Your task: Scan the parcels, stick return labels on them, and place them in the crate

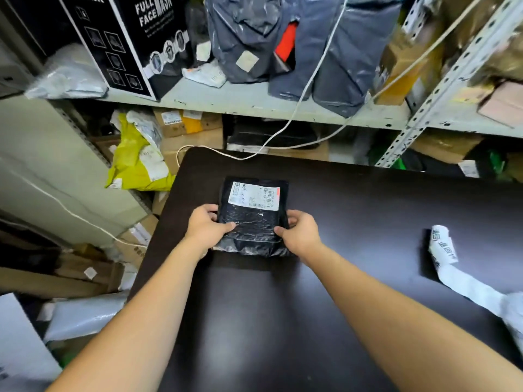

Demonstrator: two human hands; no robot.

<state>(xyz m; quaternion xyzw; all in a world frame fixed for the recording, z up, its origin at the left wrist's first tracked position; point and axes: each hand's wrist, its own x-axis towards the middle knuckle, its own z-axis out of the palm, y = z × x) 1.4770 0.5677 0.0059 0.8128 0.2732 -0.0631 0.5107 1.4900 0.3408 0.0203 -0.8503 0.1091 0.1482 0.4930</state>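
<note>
Both forearms are stretched over the dark table (368, 210); the black parcel (253, 219) is gripped by the left hand (208, 226) and right hand (300, 233) at its side edges, with bare tabletop around it.

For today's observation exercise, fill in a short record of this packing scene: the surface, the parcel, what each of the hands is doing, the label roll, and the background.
surface: dark table
parcel: black plastic parcel, flat on the table, white shipping label facing up
left hand: grips the parcel's left edge
right hand: grips the parcel's right edge
label roll: white label roll, to the right on the table, partly unrolled strip
background: metal shelf with grey bags and a black box
crate: not seen
</note>
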